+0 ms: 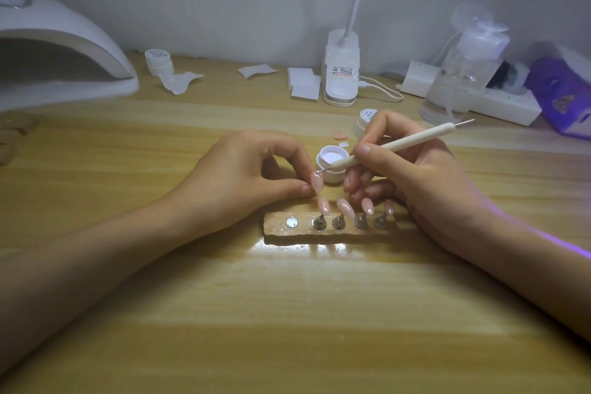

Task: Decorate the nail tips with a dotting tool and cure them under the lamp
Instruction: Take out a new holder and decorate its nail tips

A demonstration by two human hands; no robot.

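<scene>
Your left hand (252, 176) sits just behind the holder (326, 230), its thumb and forefinger fingers (295, 190) pinching one pink tip (316, 182) upright. Your right hand (412, 182) grips the tool (393, 145) like a pen, its fingers pressed round the white matte shaft. The fine metal point touches the upper end of that tip, and a second point juts out past your knuckles to the right.

Just behind the point stands a small round white pot (332, 168), open, with pale gel inside. It is hemmed between both hands.

The holder is a rough-edged wooden bar lying across in front of you. It carries four dull metal stands with glossy oval pink tips (345, 208) leaning back, and one bare shiny disc (291, 222) at its left end. Your right hand's lower fingers hang close over the right-hand tips.

The smooth, white, arched lamp (64, 51) sits far left, well apart, with its mouth open. The worktop (287, 313) is pale wood grain, running broad under your forearms. Along the back wall stand a capped pot (159, 61), white wipes (303, 83) and a clear pump bottle (463, 73).
</scene>
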